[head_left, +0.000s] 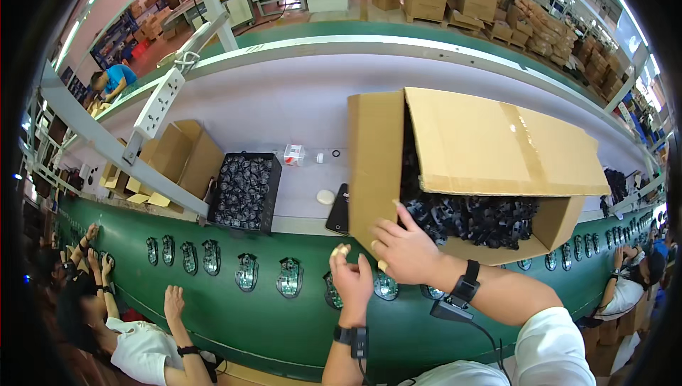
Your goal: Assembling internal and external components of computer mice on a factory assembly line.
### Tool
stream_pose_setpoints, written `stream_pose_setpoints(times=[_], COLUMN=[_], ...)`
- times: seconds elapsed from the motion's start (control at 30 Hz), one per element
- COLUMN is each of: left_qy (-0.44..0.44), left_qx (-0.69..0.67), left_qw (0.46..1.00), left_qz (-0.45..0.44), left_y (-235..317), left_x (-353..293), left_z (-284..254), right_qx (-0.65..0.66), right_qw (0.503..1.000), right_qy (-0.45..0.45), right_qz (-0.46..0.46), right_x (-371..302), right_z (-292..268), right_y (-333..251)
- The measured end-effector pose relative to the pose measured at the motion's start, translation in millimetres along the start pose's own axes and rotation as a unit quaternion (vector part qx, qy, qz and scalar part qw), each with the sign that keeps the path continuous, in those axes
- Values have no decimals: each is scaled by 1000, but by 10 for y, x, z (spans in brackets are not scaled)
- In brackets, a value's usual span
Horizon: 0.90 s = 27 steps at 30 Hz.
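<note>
My left hand (352, 281) is raised over the green conveyor belt (298, 325), its fingers loosely bent and apart, with nothing visible in them. Yellow covers sit on some fingertips of both hands. My right hand (408, 247) reaches leftward in front of the cardboard box (376, 165), fingers spread by its lower left corner; whether they touch it I cannot tell. The box holds many black plastic parts (483, 219). Beneath my hands, a mouse-shaped unit with a circuit board (386, 286) lies on the belt. Another such unit (332, 291) is partly hidden behind my left hand.
More mouse-shaped units (290, 277) line the belt both ways. A black bin of small dark parts (245, 190), a phone (339, 210), a clear container (293, 155) and a white disc (325, 197) stand beyond it. A metal rail (426, 50) crosses behind. Co-workers sit left (142, 347) and right (625, 293).
</note>
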<state>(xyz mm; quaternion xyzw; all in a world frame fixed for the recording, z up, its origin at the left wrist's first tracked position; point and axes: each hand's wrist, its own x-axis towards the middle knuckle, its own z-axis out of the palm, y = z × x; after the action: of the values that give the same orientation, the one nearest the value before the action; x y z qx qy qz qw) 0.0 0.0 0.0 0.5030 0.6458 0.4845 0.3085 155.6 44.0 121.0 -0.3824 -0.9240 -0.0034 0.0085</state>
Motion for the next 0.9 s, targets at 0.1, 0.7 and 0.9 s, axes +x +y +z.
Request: stream_pose_setpoints(times=[0.1,0.7,0.9], left_qy=[16,44,241], left_qx=[-82,167,435], left_qw=[996,984,825], left_qz=[7,-38,-267], left_y=[-264,728,-25], left_x=[-544,-3398,-4981], left_z=[57,-719,-1709], right_qx=[224,647,509], right_qw=[964,698,805], right_qy=[144,24,-301], right_qz=[16,-308,-40], right_x=[-228,-2926,-3867], right_z=[-236,-930,730], right_y=[-308,-914,-731])
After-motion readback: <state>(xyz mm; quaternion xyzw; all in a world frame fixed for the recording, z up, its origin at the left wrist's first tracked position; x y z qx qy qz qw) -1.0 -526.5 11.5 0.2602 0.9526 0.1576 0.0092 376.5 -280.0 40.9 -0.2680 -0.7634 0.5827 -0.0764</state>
